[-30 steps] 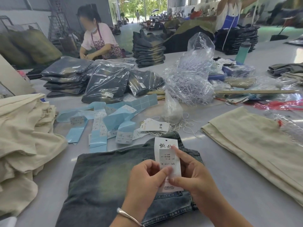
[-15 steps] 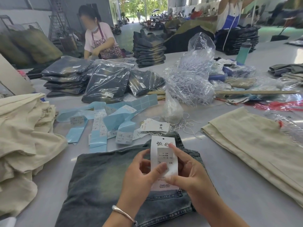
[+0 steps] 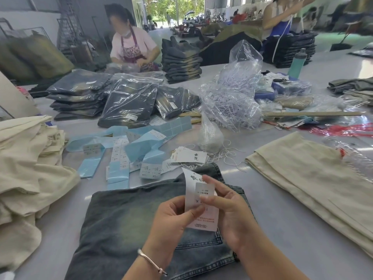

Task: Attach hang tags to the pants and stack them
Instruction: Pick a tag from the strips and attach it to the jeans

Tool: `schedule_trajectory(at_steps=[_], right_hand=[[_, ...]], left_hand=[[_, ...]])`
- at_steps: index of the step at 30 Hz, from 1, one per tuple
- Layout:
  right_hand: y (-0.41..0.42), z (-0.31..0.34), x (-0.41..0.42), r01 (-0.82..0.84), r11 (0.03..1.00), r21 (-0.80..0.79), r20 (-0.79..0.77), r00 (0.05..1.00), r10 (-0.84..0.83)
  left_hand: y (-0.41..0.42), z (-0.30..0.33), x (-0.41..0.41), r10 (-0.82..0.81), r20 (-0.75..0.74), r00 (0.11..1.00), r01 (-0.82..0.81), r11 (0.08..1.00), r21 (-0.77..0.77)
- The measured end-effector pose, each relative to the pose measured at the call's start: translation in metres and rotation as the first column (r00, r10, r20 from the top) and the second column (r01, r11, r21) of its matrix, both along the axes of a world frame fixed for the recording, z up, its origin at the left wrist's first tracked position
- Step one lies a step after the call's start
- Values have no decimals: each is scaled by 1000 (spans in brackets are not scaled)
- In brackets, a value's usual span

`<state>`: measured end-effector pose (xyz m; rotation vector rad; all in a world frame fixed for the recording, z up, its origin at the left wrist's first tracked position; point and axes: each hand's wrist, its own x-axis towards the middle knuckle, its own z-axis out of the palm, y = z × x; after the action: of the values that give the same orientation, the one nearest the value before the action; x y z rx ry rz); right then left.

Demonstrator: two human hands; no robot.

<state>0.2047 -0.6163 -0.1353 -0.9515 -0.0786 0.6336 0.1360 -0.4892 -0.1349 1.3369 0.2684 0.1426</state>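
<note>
Near the counter's (image 3: 282, 229) front edge, folded denim pants (image 3: 121, 219), partly hidden by left hand (image 3: 173, 217) and right hand (image 3: 230, 211), both pinching a white hang tag (image 3: 198, 196); small print unreadable. Further back, a clear bag (image 3: 234, 98) full of white strings.

Matt paper hang tag (image 3: 201, 205); faded denim pants (image 3: 125, 223); glossy plastic bags (image 3: 129, 102); smooth table (image 3: 282, 229).

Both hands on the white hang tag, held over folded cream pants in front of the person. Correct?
Not quite. Both the left hand and the right hand do hold the white hang tag, but the pants under it are washed denim jeans, not cream. The cream pants lie off to the right. The head view shows this.
</note>
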Motion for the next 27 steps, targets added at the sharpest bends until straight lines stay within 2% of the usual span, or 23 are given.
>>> schedule_trajectory(at_steps=[6,11,15,20,23,27], right_hand=[[3,4,10,68,997,-42,45,997,-66],[2,11,12,168,984,-51,101,982,-163],[9,6,3,221,964,-148,268,947,-176],[16,-10,1,283,926,-250,411,897,-163],[18,-19,9,330,881,-340,434,886,-164],[23,-35,22,378,798,-469,407,895,-185]], left_hand=[[-5,-1,1,12,29,1000,-12,1000,-1],[-2,-3,-3,-60,25,998,59,998,5],[-4,-5,-1,-45,-24,999,46,999,22],[-6,-12,11,-4,3,1000,4,1000,14],[-9,-22,16,52,-5,999,-52,999,16],[-24,-41,28,272,-101,957,-262,959,106]])
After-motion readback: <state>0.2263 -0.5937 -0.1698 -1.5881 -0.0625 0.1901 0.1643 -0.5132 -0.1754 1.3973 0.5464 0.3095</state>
